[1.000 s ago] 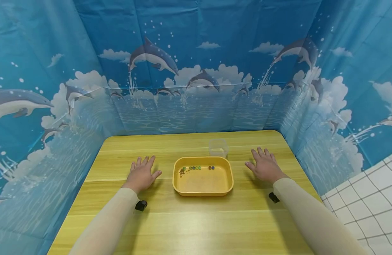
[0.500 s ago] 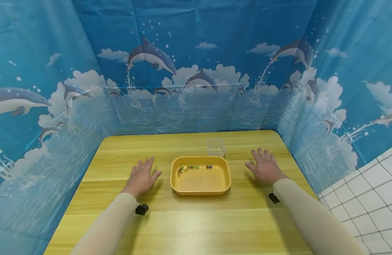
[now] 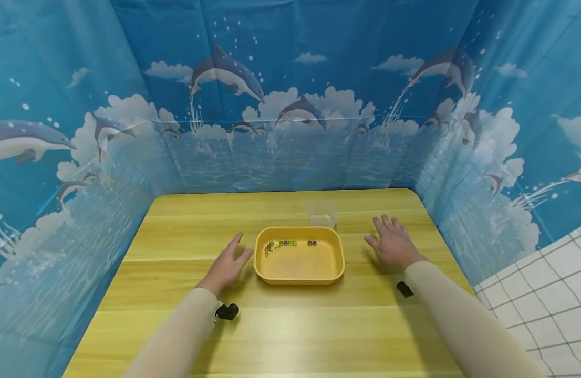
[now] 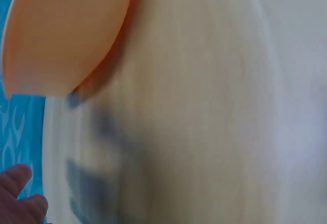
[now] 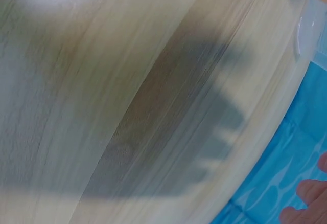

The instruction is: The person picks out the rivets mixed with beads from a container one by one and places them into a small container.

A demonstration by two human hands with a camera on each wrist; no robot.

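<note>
A shallow yellow tray [image 3: 300, 282] sits mid-table in the head view. Along its far inside wall lie several small round glassy beads [image 3: 288, 243], with a reddish and a blue one [image 3: 311, 243] apart to the right. Small brownish bits [image 3: 268, 249] cluster in its far left corner. My left hand [image 3: 226, 265] is just left of the tray, empty, fingers extended and thumb towards the rim. To the right of the tray my right hand [image 3: 393, 244] hovers empty over its shadow with fingers spread. Fingertips of each hand show at the edge of its wrist view.
Behind the tray stands a clear plastic container [image 3: 322, 213]. The wooden table [image 3: 290, 336] backs onto a blue dolphin-print curtain [image 3: 290, 157] on its far side and both flanks. White tiled surface [image 3: 541, 294] shows at the lower right.
My left hand has moved right, closer to the tray, and turned so its fingers look narrower together. The right hand stays about where it was. The head view has shifted slightly.
</note>
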